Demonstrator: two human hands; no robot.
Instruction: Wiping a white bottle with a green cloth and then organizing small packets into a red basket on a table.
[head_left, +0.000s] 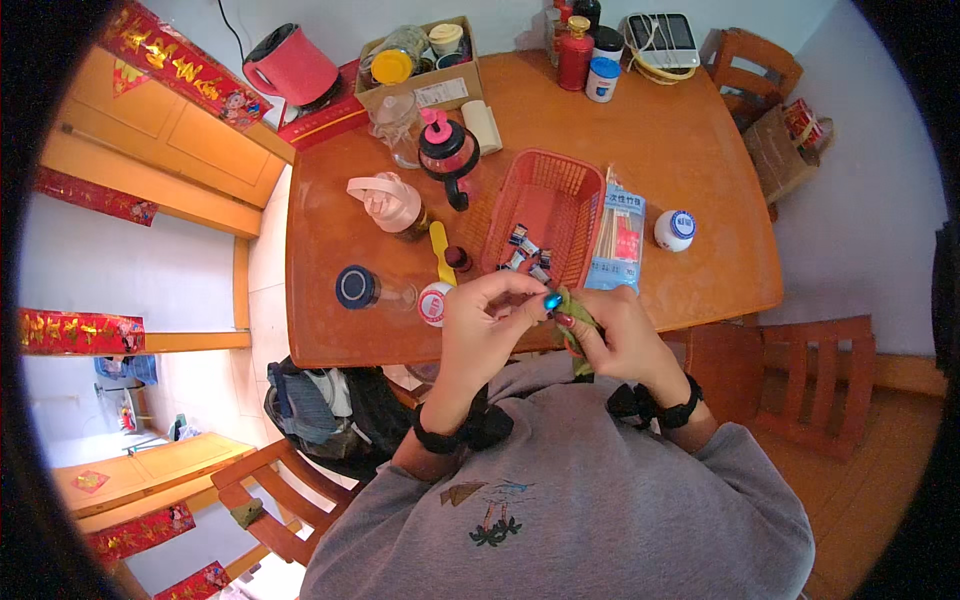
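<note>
Just past the near edge of the wooden table, my left hand (491, 319) pinches a small shiny blue object (553, 301), whose kind I cannot tell. My right hand (619, 330) grips a green cloth (576, 322) right beside it, and the two hands nearly touch. Beyond them stands a red plastic basket (551, 187) with several small wrapped packets (529, 247) at its near end. A bag of bamboo chopsticks (619, 236) lies along the basket's right side. Black bands circle both wrists.
Left of the basket are a pink-lidded bottle (390, 206), a glass pot (448, 150), a dark-lidded jar (358, 287), a yellow strip (441, 251) and a red-and-white lid (433, 304). A white jar (675, 230) stands right. Wooden chairs (814, 382) flank the table (705, 150).
</note>
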